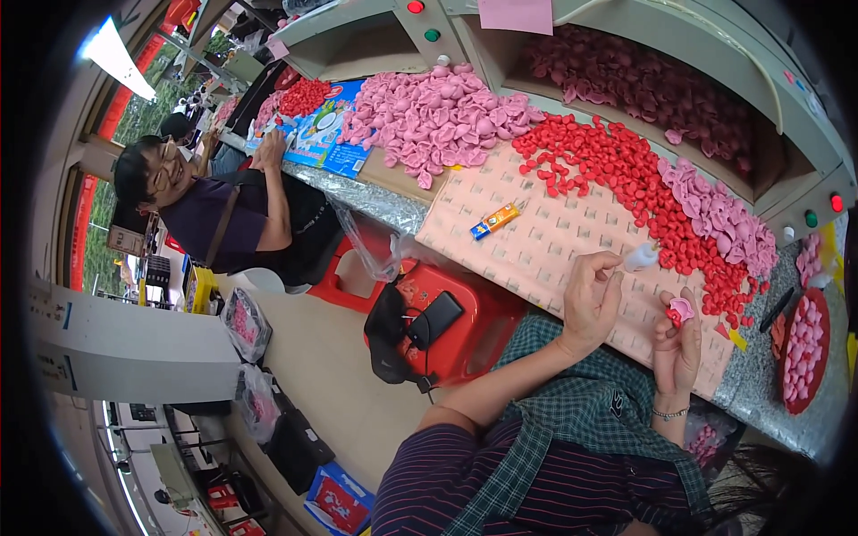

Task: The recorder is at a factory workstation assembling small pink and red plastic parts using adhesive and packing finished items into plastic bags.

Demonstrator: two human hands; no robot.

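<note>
My left hand (592, 302) is raised over the mat with its fingers curled in. A small whitish squeeze bottle (640, 258) is at its fingertips, its narrow end toward the red pile. Pinched upright in the fingers of my right hand (677, 350) is a small pink petal-shaped piece with red in it (681, 310). A heap of small red pieces (617, 170) curves along the mat just beyond both hands. Loose pink petal-shaped pieces (728, 223) lie against it on the right. Under my hands is a peach patterned mat (545, 241).
An orange and blue tube (497, 221) lies on the mat. A bigger pink heap (438, 116) is farther left; a red dish of pink pieces (804, 348) stands right. Grey machine openings (648, 98) line the back. Beside me is a red stool (474, 330); a co-worker (214, 205) sits beyond.
</note>
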